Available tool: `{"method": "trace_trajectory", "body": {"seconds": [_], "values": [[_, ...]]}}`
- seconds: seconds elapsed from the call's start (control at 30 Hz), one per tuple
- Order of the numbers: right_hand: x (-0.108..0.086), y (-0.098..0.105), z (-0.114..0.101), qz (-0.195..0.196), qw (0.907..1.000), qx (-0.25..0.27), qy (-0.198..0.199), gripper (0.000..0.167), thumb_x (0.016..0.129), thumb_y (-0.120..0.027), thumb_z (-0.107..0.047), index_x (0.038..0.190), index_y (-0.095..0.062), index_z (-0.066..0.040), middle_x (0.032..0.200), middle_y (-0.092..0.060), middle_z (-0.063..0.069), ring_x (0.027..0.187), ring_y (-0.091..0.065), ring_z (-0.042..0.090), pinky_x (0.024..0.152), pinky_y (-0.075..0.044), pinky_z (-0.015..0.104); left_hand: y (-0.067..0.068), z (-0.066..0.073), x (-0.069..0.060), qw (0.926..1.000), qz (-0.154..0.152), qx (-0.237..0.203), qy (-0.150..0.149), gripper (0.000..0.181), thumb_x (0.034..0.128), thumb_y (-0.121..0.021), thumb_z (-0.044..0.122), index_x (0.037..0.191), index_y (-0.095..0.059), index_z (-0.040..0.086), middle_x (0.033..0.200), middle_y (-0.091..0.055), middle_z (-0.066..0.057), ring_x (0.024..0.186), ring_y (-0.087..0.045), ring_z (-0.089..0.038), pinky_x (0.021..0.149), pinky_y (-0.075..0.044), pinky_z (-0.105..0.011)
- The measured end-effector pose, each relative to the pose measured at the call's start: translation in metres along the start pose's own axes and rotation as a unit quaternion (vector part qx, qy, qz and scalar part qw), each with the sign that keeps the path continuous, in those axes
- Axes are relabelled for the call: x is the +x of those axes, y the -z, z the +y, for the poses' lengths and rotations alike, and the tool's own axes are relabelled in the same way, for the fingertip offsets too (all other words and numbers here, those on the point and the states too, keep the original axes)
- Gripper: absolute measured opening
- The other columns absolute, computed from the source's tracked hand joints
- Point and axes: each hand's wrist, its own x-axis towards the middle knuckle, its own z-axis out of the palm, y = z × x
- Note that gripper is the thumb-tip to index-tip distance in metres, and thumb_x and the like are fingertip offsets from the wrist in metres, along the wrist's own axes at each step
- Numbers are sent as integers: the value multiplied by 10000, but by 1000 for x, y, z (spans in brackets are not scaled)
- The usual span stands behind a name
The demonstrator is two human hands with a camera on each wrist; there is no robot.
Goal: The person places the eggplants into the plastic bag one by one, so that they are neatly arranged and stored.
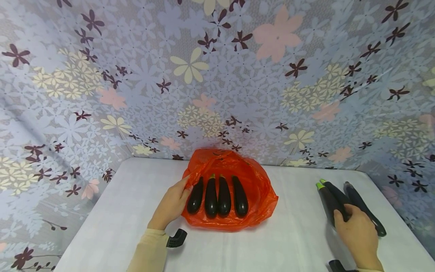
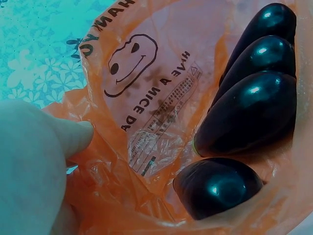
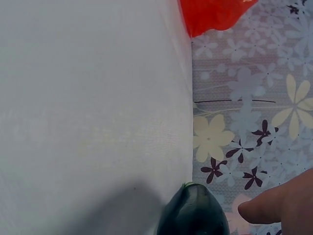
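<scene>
An orange-red plastic bag (image 1: 261,189) lies on the table with its mouth toward me, and several dark eggplants (image 1: 211,198) lie side by side inside it. My left hand (image 1: 175,200) pinches the bag's left rim; in the left wrist view the thumb (image 2: 73,134) presses on the thin plastic beside the glossy eggplants (image 2: 254,112). At the right of the table, my right hand (image 1: 358,228) grips an eggplant (image 1: 327,200) with a green stem end. Two more eggplants lie close by, one partly under the hand. The right wrist view shows an eggplant's tip (image 3: 193,210) and one finger (image 3: 274,208).
A white-covered table (image 1: 295,234) holds everything. Flower-patterned wall covering (image 1: 231,83) rises behind it and at both sides. Black wrist-camera mounts (image 1: 176,238) show at the wrists. A corner of the bag (image 3: 210,17) appears at the top of the right wrist view.
</scene>
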Motion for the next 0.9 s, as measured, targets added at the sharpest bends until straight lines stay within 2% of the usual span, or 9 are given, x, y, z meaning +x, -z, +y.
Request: {"method": "trace_trajectory", "body": {"seconds": [0.27, 0.4, 0.63, 0.9], "values": [[1, -2, 2, -196, 9994, -258, -74, 506, 928, -613, -221, 1242, -508, 161, 1100, -577, 383, 992, -564, 567, 786, -469, 635, 0, 0, 0, 10000, -20, 20, 16, 494, 1040, -527, 161, 1515, -441, 55, 1441, -553, -123, 1320, -526, -332, 1113, -389, -535], [3, -2, 2, -359, 9986, -360, -150, 511, 935, -605, -241, 1252, -509, 148, 1108, -584, 384, 970, -575, 565, 748, -485, 618, 0, 1, 0, 10000, -20, 1, 39, 489, 1043, -523, 173, 1513, -446, 58, 1441, -554, -120, 1322, -526, -328, 1117, -385, -532], [2, -2, 0, -512, 9981, -312, -152, 518, 959, -592, -268, 1261, -516, 146, 1201, -560, 402, 1047, -547, 589, 831, -468, 652, 1, 0, 0, 10000, -35, 65, -3, 490, 1051, -505, 195, 1517, -439, 60, 1441, -554, -120, 1314, -533, -328, 1113, -391, -530], [4, -4, -1, -770, 9968, -149, -180, 567, 971, -569, -285, 1305, -483, 165, 1275, -511, 418, 1163, -476, 619, 946, -418, 696, 1, 0, 0, 9999, -53, 18, 91, 486, 1047, -515, 181, 1515, -448, 71, 1436, -560, -108, 1308, -538, -317, 1112, -395, -527]]}}
